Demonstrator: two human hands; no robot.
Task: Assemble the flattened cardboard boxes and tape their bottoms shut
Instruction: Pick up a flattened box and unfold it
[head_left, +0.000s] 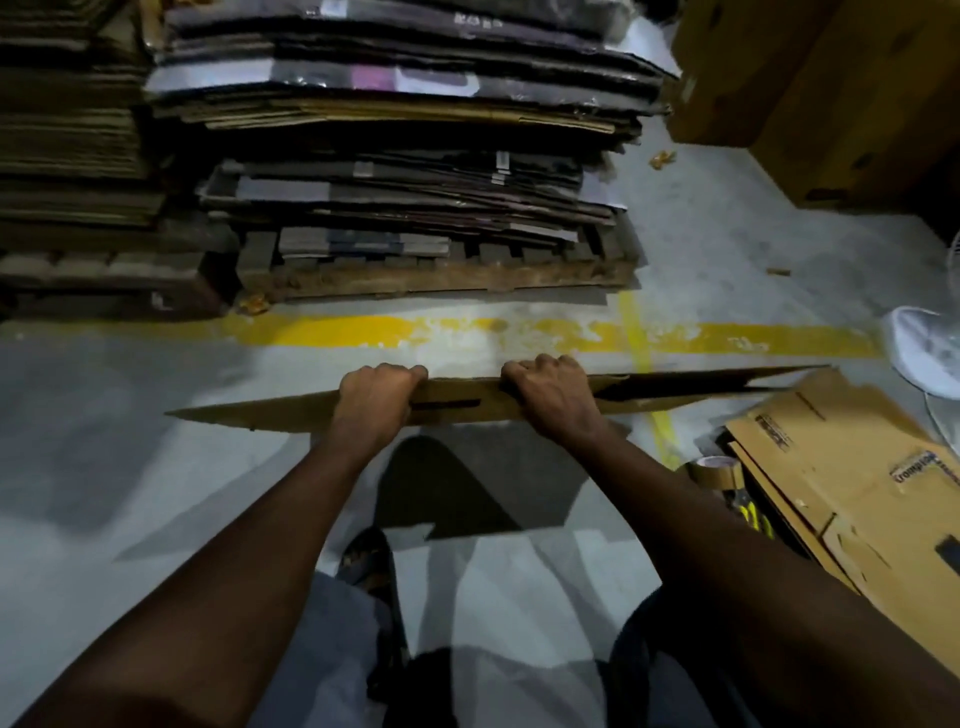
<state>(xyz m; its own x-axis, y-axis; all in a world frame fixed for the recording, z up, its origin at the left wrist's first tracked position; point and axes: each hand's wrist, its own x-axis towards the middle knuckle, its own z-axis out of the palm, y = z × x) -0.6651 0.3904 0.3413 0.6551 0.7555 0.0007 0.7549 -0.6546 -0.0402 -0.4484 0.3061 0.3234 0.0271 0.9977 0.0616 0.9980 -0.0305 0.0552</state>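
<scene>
Cardboard first: one flattened box (249, 415) is held edge-on above the grey floor (130, 374), straight ahead of the person and just this side of the yellow line (337, 332). It is still nearly flat. Only at its right end do the two layers gape a little, so I judge the opening-out has barely begun. The bottom flaps are not folded and no tape is on it, which leaves almost the whole job on this box still to do.

The left hand (379, 395) and the right hand (550, 397) sit side by side on the upper edge with a short gap between them. Each has its fingers curled over the far side and grips the cardboard, knuckles up.

A tape roll (714, 470) lies on the floor to the right, near but apart from the held box. Beside it lies another brown box (857, 499); I cannot tell whether that one is taped. Beyond the line a tall stack of flat cartons (405, 156) rests on a wooden pallet (441, 278), so plenty of boxes appear to remain.
</scene>
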